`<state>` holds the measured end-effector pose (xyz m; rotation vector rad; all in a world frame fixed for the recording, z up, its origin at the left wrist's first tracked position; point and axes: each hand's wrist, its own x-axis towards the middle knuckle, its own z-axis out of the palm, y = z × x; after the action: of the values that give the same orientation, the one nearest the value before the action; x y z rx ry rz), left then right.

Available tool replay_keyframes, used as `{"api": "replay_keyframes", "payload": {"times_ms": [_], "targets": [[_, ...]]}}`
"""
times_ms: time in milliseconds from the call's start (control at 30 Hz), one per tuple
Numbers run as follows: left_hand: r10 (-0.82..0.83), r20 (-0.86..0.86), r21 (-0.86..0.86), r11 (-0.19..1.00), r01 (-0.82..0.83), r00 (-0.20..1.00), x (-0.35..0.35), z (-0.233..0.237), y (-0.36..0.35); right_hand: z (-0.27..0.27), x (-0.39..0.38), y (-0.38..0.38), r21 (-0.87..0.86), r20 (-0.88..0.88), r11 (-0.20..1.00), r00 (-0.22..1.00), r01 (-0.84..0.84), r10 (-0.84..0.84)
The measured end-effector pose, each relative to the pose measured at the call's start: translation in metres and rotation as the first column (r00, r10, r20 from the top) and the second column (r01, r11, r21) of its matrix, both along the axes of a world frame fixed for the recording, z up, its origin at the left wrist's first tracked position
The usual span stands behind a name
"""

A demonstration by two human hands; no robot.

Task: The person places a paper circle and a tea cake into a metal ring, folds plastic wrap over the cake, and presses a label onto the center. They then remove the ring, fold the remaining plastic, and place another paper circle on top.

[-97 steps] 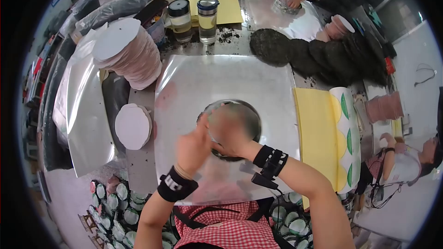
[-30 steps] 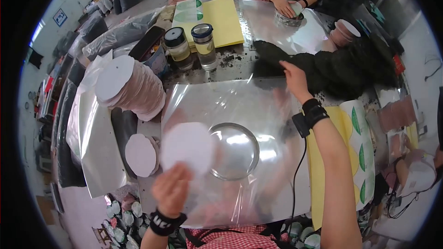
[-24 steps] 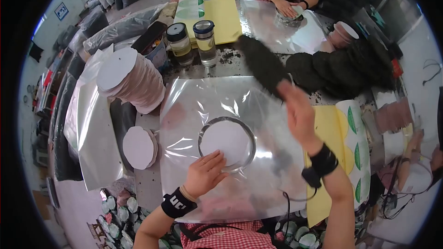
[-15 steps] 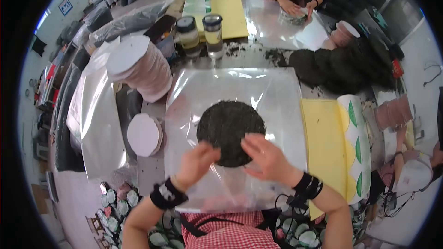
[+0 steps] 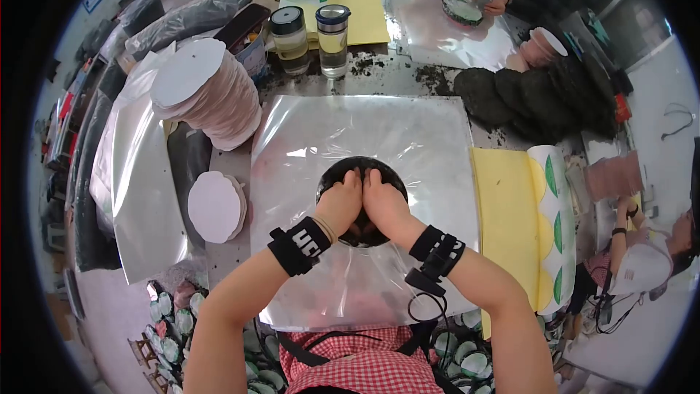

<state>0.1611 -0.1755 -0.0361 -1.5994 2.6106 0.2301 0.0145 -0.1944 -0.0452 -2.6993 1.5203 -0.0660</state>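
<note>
A dark round cake (image 5: 370, 166) lies on clear plastic sheets (image 5: 430, 168) in front of me, its edge now wrapped in film that bunches and shines. My left hand (image 5: 340, 203) and my right hand (image 5: 383, 204) press side by side over the middle of the cake. Both have their fingers curled down and gathered against it, and the fingertips are partly hidden. Black bands circle both wrists.
Two lidded glasses (image 5: 333, 42) and a tall stack of pink-white discs (image 5: 211, 98) stand behind. White discs (image 5: 216, 206) lie left, yellow sheets (image 5: 510, 219) right. Dark cakes (image 5: 536, 98) are stacked back right. A co-worker's hands (image 5: 496, 4) are across the table.
Both hands have moved inward and come together over the cake, their fingers closing. Film now gathers around the cake, which looks smaller. The co-worker's hands have shifted beside the round package.
</note>
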Motion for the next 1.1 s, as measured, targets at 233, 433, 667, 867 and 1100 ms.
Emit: {"api": "replay_keyframes", "payload": {"times_ms": [233,433,667,867,1100], "targets": [[0.051,-0.457,0.01,0.999,-0.053,0.888,0.008,0.052,0.068,-0.002,-0.01,0.006,0.018,0.08,0.997,0.994,-0.07,0.069],[0.027,0.003,-0.206,0.978,-0.026,1.0,0.054,0.06,0.201,0.029,-0.007,0.013,0.148,0.017,0.987,0.998,-0.069,0.067],[-0.372,-0.582,-0.159,0.924,0.348,0.723,0.039,0.037,0.227,0.074,-0.074,0.049,0.061,0.652,0.997,0.754,0.043,-0.072],[-0.03,-0.487,-0.406,0.893,-0.195,0.873,0.009,0.036,0.104,-0.007,-0.17,0.113,0.47,0.582,0.725,0.441,0.502,-0.683],[0.079,-0.567,-0.165,0.964,-0.207,0.82,-0.012,0.015,0.109,0.086,-0.207,0.128,0.656,0.754,0.753,-0.071,0.051,-0.653]]}}
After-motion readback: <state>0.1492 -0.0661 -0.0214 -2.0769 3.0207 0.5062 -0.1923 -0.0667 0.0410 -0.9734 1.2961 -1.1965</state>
